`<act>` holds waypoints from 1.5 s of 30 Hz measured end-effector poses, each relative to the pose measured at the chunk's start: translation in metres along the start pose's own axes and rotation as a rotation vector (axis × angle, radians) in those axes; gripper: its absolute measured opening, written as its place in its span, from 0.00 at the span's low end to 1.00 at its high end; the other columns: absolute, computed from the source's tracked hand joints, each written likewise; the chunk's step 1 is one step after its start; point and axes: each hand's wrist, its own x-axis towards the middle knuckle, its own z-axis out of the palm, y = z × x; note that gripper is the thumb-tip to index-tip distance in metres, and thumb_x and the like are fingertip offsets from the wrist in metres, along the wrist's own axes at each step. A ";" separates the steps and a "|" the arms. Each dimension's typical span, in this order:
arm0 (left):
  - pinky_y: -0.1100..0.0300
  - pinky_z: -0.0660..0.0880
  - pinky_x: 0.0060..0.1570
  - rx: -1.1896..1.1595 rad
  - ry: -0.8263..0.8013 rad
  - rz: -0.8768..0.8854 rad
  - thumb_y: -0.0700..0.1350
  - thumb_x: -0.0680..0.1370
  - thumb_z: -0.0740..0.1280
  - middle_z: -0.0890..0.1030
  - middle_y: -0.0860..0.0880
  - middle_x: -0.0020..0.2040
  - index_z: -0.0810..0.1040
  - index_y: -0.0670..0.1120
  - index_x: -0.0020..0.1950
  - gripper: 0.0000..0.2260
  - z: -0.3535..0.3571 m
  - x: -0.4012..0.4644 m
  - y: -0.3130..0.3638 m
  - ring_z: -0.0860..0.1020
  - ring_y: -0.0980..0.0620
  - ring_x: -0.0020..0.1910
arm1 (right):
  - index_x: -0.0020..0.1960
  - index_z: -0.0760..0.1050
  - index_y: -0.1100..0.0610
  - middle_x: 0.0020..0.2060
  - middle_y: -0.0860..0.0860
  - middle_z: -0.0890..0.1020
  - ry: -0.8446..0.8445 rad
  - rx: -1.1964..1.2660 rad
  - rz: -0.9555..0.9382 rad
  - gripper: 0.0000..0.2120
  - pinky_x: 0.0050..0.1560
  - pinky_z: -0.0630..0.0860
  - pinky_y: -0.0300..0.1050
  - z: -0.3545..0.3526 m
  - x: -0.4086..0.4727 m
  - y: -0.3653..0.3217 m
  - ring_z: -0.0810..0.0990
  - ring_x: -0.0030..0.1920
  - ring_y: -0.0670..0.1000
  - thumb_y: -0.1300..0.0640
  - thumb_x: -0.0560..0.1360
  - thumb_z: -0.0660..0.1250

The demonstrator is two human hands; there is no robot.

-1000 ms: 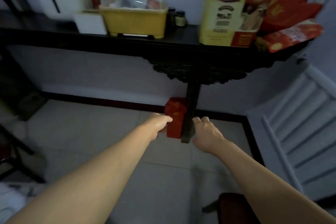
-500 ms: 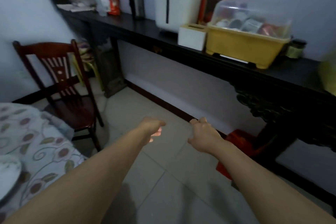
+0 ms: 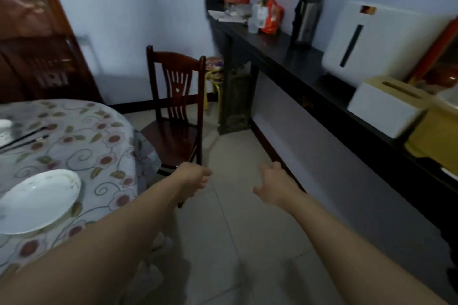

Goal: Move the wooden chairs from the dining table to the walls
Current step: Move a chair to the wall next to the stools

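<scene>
Both hands empty, left [image 3: 192, 178] loosely curled, right [image 3: 273, 184] spread; chair [image 3: 174, 116] just beyond looks rigid, fairly heavy, best gripped by its top rail.

Round dining table [image 3: 99, 131] in floral cloth, white plate [image 3: 37, 202], chopsticks [image 3: 23, 140], wooden chair [image 3: 174, 116] on tiled floor [image 3: 235, 218]
</scene>
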 end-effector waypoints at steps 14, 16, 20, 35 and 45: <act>0.65 0.67 0.29 -0.098 0.179 0.108 0.40 0.78 0.65 0.74 0.47 0.36 0.78 0.38 0.55 0.09 -0.086 0.172 0.132 0.72 0.54 0.34 | 0.74 0.57 0.59 0.70 0.59 0.60 -0.006 -0.053 -0.266 0.30 0.66 0.70 0.53 -0.074 0.233 -0.106 0.68 0.66 0.59 0.48 0.78 0.62; 0.66 0.68 0.28 -0.065 0.200 0.121 0.40 0.77 0.66 0.74 0.47 0.36 0.78 0.37 0.58 0.11 -0.094 0.190 0.148 0.72 0.54 0.34 | 0.73 0.57 0.58 0.69 0.59 0.60 -0.006 -0.053 -0.270 0.29 0.66 0.70 0.53 -0.083 0.256 -0.115 0.68 0.66 0.59 0.48 0.78 0.62; 0.67 0.65 0.21 -0.032 0.200 0.113 0.40 0.78 0.65 0.70 0.49 0.32 0.72 0.30 0.63 0.18 -0.109 0.245 0.188 0.69 0.55 0.30 | 0.72 0.57 0.56 0.70 0.59 0.60 -0.009 -0.050 -0.284 0.28 0.67 0.69 0.54 -0.105 0.327 -0.131 0.65 0.68 0.59 0.49 0.77 0.64; 0.63 0.67 0.31 -0.051 0.418 0.103 0.43 0.77 0.66 0.77 0.51 0.40 0.71 0.50 0.38 0.08 -0.152 0.467 0.327 0.75 0.55 0.37 | 0.71 0.58 0.54 0.65 0.57 0.65 -0.003 -0.075 -0.467 0.29 0.63 0.70 0.50 -0.183 0.627 -0.206 0.67 0.65 0.57 0.52 0.75 0.67; 0.65 0.72 0.37 0.282 0.476 0.203 0.45 0.73 0.71 0.77 0.51 0.51 0.68 0.47 0.66 0.24 -0.211 0.613 0.392 0.74 0.61 0.41 | 0.71 0.58 0.55 0.66 0.58 0.66 0.024 -0.117 -0.472 0.31 0.68 0.66 0.54 -0.194 0.766 -0.277 0.67 0.66 0.59 0.54 0.73 0.68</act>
